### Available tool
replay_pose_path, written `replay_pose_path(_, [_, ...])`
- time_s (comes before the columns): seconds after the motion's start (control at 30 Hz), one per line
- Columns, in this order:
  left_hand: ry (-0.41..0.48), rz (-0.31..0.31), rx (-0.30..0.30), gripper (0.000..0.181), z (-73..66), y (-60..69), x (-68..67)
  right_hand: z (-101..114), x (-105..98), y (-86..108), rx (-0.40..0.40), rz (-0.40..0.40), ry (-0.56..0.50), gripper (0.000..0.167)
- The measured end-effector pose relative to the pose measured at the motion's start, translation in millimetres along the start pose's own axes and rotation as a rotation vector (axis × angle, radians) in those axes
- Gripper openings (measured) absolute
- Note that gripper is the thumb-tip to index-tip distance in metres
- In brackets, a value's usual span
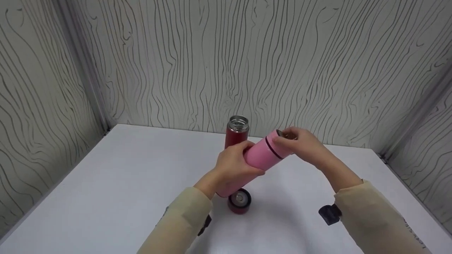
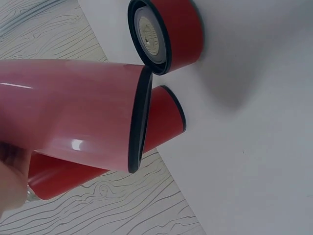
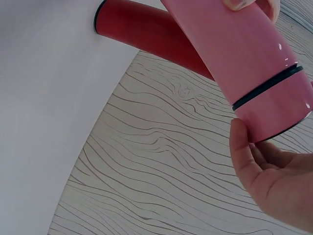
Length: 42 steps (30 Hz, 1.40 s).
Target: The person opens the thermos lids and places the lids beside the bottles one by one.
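A pink thermos flask (image 1: 260, 155) is held tilted above the table, its capped end up and to the right. My left hand (image 1: 233, 164) grips its body, fingers wrapped round the middle. At the upper end my right hand (image 1: 306, 145) holds the pink cap (image 1: 278, 144) between thumb and fingers; a dark band runs between cap and body. Behind the flask stands a red thermos (image 1: 236, 135), upright with its metal mouth uncovered. A red cap (image 1: 239, 201) lies on the table below the pink flask's base, its inside facing up. The left wrist view shows the pink flask's dark-rimmed base (image 2: 141, 120).
Everything stands over a white table (image 1: 141, 176). A wood-grain patterned wall (image 1: 197, 70) rises at its far edge, with similar panels at left and right. Dark straps (image 1: 330, 214) show by the sleeves.
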<state>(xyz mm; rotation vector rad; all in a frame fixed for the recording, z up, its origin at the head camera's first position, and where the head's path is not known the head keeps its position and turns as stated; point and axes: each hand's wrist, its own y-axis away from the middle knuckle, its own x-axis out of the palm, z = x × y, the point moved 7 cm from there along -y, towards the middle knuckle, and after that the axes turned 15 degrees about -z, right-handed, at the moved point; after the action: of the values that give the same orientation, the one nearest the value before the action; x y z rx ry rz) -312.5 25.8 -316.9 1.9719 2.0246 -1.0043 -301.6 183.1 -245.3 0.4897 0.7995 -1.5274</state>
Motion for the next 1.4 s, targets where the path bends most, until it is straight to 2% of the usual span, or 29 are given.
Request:
replay_pose_path(0.1, [0.003,-0.001,0.0,0.061,0.3,-1.4,-1.3,2.4,0.7,-0.2,-0.046,0.041,-0.048,0.054])
replay_pose_path(0.17, [0.001,-0.006,0.005,0.061,0.5,-2.2,-2.3,3.6,0.8,-0.2,-0.053,0.054,-0.056,0.056])
replay_pose_path(0.37, [-0.026,-0.007,0.016,0.061,-0.4,-2.6,0.3,-0.1,-0.2,0.2,0.033,0.022,0.035,0.08])
replay_pose_path(0.47, [-0.037,0.001,0.029,0.061,-3.2,-2.3,5.0,-4.1,-2.0,1.1,0.057,0.012,0.056,0.078])
replay_pose_path(0.63, [-0.037,0.005,0.029,0.06,-2.9,-3.5,4.3,-1.1,-1.1,2.6,-0.043,0.056,-0.024,0.058])
replay_pose_path(0.73, [-0.034,0.011,0.018,0.06,-1.9,-3.6,3.2,1.0,-0.5,4.3,-0.081,0.08,-0.062,0.061])
replay_pose_path(0.83, [-0.029,0.01,0.005,0.06,-1.8,-3.4,2.9,-0.4,-1.0,4.3,-0.049,0.059,-0.04,0.067])
replay_pose_path(0.97, [-0.026,0.003,0.001,0.06,-2.4,-3.5,2.2,-5.0,-2.0,3.2,0.029,0.003,0.055,0.078])
replay_pose_path(1.03, [-0.028,0.001,0.002,0.06,-2.8,-3.5,2.0,-6.4,-1.6,3.2,0.048,-0.009,0.077,0.078])
replay_pose_path(1.2, [-0.018,0.005,-0.01,0.06,-1.5,-3.1,2.3,-3.6,0.4,4.6,-0.016,0.042,-0.02,0.062])
replay_pose_path(1.3, [-0.023,0.01,-0.009,0.06,-0.7,-2.5,3.1,-2.4,1.2,5.9,-0.047,0.083,-0.072,0.066])
replay_pose_path(1.4, [-0.038,0.012,0.004,0.061,-0.8,-2.0,3.9,-3.8,1.2,5.9,-0.014,0.073,-0.047,0.072])
